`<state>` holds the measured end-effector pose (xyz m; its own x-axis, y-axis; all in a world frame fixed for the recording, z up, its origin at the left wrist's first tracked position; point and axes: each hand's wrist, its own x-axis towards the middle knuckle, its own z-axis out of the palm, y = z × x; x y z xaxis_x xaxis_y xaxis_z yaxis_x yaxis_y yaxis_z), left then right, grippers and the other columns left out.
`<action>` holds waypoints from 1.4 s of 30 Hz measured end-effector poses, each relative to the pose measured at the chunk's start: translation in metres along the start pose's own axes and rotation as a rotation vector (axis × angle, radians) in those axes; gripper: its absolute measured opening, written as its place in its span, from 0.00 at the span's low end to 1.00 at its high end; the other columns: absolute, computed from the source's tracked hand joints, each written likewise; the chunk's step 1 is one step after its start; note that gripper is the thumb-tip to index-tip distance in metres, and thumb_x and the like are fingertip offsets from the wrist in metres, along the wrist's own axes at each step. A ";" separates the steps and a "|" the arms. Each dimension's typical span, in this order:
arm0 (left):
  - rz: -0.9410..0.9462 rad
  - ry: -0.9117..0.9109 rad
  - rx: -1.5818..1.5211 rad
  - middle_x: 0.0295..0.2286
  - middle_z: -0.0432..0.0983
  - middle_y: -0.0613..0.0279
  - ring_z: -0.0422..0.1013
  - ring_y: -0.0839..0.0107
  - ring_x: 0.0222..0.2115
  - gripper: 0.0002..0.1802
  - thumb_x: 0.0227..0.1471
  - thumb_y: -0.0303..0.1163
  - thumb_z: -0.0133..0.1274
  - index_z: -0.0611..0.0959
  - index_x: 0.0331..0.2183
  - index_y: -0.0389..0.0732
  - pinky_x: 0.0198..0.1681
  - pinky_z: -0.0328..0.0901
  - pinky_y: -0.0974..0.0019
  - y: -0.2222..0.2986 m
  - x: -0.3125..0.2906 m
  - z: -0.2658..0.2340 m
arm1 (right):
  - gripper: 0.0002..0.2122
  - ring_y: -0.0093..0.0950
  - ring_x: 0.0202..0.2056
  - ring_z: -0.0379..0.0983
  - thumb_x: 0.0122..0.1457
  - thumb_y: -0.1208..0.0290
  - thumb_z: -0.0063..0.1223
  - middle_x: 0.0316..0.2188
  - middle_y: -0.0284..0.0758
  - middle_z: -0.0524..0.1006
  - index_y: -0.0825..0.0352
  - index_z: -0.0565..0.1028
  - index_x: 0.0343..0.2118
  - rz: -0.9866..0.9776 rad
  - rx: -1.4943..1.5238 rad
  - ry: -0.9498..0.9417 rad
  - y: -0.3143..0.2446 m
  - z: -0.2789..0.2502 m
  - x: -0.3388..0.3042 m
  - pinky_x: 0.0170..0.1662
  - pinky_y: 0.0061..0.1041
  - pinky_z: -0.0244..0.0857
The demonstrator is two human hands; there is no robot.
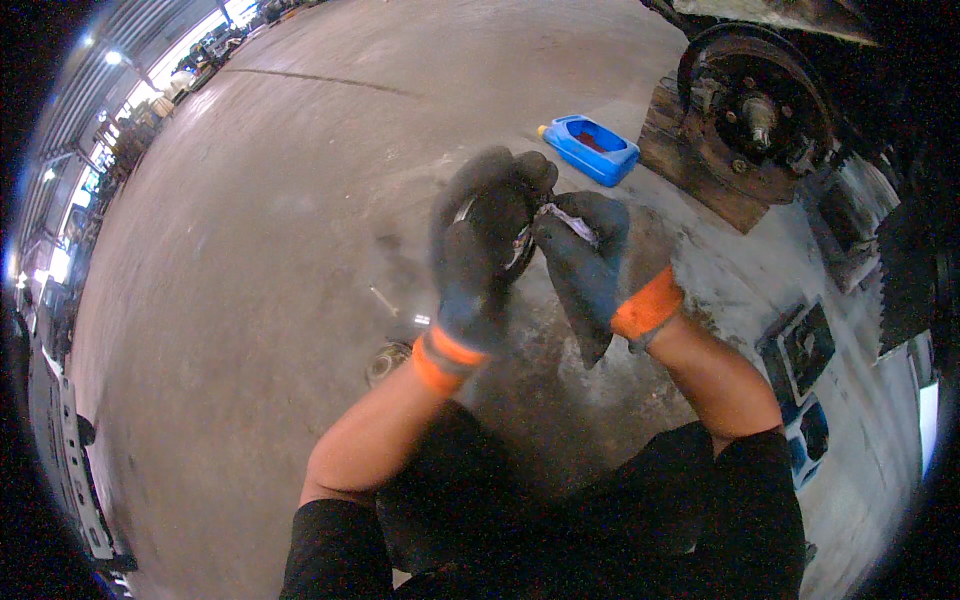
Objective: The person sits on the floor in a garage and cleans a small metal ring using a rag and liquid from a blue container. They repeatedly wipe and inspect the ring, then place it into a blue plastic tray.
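My left hand [468, 235], in a dark glove with an orange cuff, is closed around a round metal part [519, 250] with a dark rim. The palm and fingers cover much of that part, so its exact kind does not show. Close against it on the right, my gloved right hand [590, 245] pinches a crumpled rag [574, 224] that looks whitish at the fingers. Dark material [592, 340] hangs below this hand; whether it belongs to the rag is unclear. Both hands are raised over the concrete floor, in front of my knees.
A cut-open blue jug [600, 165] with reddish stuff inside lies beyond my hands. At the upper right, a wheel hub [760, 125] stands by wooden boards [735, 205]. A round metal piece [387, 363] and a thin rod [383, 300] lie left. Dark frames [805, 345] lie right.
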<state>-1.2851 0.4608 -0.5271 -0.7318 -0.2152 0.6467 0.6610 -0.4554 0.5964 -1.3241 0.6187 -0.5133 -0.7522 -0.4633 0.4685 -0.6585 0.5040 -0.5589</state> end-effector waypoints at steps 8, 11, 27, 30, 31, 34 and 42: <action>-0.212 -0.052 0.076 0.52 0.73 0.49 0.69 0.57 0.54 0.39 0.59 0.58 0.50 0.70 0.58 0.35 0.61 0.61 0.54 0.010 0.004 -0.010 | 0.14 0.41 0.32 0.80 0.56 0.62 0.58 0.30 0.47 0.81 0.69 0.82 0.37 0.027 -0.057 0.104 -0.026 -0.009 0.011 0.38 0.35 0.72; -0.288 -0.099 0.138 0.52 0.72 0.49 0.68 0.59 0.55 0.39 0.59 0.58 0.49 0.70 0.57 0.34 0.61 0.60 0.55 0.013 0.005 -0.015 | 0.13 0.42 0.33 0.80 0.56 0.63 0.58 0.30 0.48 0.81 0.68 0.82 0.37 -0.010 -0.123 0.085 -0.044 -0.021 0.009 0.38 0.35 0.72; -0.490 -0.109 0.010 0.53 0.72 0.49 0.69 0.59 0.55 0.30 0.64 0.48 0.46 0.71 0.58 0.36 0.59 0.63 0.55 0.019 0.016 -0.033 | 0.13 0.28 0.38 0.76 0.63 0.69 0.50 0.36 0.37 0.80 0.68 0.76 0.47 0.209 0.436 -0.140 -0.010 0.008 0.013 0.42 0.29 0.71; -0.262 -0.096 -0.296 0.54 0.70 0.48 0.67 0.57 0.56 0.33 0.65 0.53 0.42 0.67 0.60 0.37 0.59 0.63 0.52 0.013 0.007 -0.022 | 0.11 0.24 0.34 0.75 0.64 0.68 0.49 0.33 0.34 0.79 0.67 0.76 0.45 0.283 0.643 -0.154 0.008 0.021 0.016 0.37 0.25 0.71; -0.144 -0.085 -0.108 0.55 0.69 0.47 0.66 0.56 0.56 0.35 0.64 0.54 0.42 0.66 0.60 0.38 0.59 0.62 0.51 0.004 0.002 -0.019 | 0.11 0.23 0.32 0.75 0.65 0.68 0.48 0.32 0.33 0.79 0.67 0.76 0.44 0.314 0.591 -0.171 0.007 0.023 0.017 0.35 0.24 0.71; 0.002 -0.012 0.219 0.55 0.68 0.46 0.66 0.54 0.56 0.38 0.62 0.59 0.42 0.64 0.61 0.39 0.59 0.62 0.49 -0.006 -0.002 -0.012 | 0.10 0.21 0.29 0.74 0.65 0.67 0.50 0.30 0.32 0.79 0.67 0.77 0.41 0.351 0.585 -0.105 -0.014 0.021 0.013 0.31 0.24 0.70; -0.002 0.054 0.083 0.53 0.71 0.44 0.70 0.51 0.53 0.39 0.61 0.60 0.43 0.66 0.59 0.37 0.59 0.63 0.47 0.012 -0.004 -0.001 | 0.12 0.23 0.26 0.76 0.60 0.65 0.59 0.26 0.35 0.80 0.68 0.79 0.40 0.512 0.778 -0.068 -0.008 0.014 0.006 0.28 0.26 0.70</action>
<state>-1.2748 0.4554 -0.5232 -0.7395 -0.2613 0.6204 0.6694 -0.3833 0.6364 -1.3230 0.6022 -0.5157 -0.9277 -0.3732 0.0113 -0.0283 0.0403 -0.9988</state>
